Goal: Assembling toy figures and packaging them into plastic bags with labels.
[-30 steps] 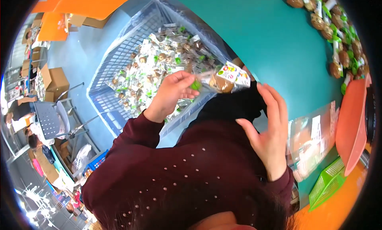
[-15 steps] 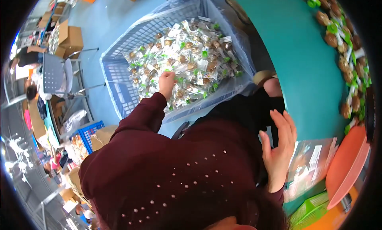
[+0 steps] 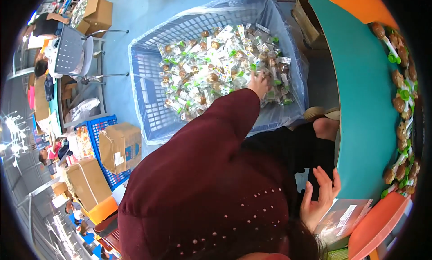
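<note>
My left hand (image 3: 259, 84) reaches down into a large blue plastic crate (image 3: 155, 136) lined with clear film. Its fingers are stretched out over the right side of a heap of small clear packets (image 3: 216, 75). Brown and green pieces show inside these packets. No packet is plainly gripped, though the fingertips are partly blurred. My right hand (image 3: 318, 199) is open at the edge of the green table (image 3: 364, 111), fingers apart and nothing in them. Beside it lie flat clear plastic bags (image 3: 344, 217) with a white label.
Brown-headed pieces with white stems and green ends (image 3: 402, 111) line the table's far right side. A red-orange basin (image 3: 380, 228) stands near the bags. Cardboard boxes (image 3: 119, 147), a blue crate (image 3: 101, 125) and a grey chair (image 3: 72, 51) are at left. Other people sit further off.
My left hand has moved right across the packets, its closed fingers now stretched out. The view has shifted, so the crate sits further right. My right hand remains open by the table edge.
</note>
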`<control>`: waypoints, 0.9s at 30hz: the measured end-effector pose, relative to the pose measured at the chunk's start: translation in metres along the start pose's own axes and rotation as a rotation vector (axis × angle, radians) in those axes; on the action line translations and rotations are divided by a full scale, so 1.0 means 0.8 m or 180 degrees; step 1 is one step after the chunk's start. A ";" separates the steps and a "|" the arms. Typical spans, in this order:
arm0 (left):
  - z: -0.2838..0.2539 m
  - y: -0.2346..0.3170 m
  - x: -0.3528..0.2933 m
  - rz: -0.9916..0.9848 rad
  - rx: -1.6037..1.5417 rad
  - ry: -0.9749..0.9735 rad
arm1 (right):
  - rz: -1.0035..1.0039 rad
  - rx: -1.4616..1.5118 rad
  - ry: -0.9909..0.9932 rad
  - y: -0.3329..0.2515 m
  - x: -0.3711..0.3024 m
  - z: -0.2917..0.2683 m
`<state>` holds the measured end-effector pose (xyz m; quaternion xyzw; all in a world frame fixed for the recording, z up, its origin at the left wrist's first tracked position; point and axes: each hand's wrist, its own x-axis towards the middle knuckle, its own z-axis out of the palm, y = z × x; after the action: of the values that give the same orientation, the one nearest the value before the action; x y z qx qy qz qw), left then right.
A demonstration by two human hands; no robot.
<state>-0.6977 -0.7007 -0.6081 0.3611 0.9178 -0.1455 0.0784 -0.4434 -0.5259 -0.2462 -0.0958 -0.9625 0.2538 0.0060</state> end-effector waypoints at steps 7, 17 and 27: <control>0.092 -0.108 -0.051 -0.0997 -0.0250 -0.0354 | 0.0003 -0.0116 -0.0066 0.006 0.021 0.008; 0.139 -0.265 -0.228 -0.1921 -0.1269 -0.1508 | -0.0042 -0.0116 0.0095 0.005 0.021 0.011; -0.059 -0.026 -0.018 -0.2354 -0.5349 0.2536 | -0.0174 0.0013 0.0711 0.054 -0.044 -0.105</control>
<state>-0.7032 -0.7092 -0.5551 -0.0973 0.7368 0.6668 -0.0552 -0.3959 -0.4550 -0.1927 -0.0972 -0.9576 0.2432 0.1204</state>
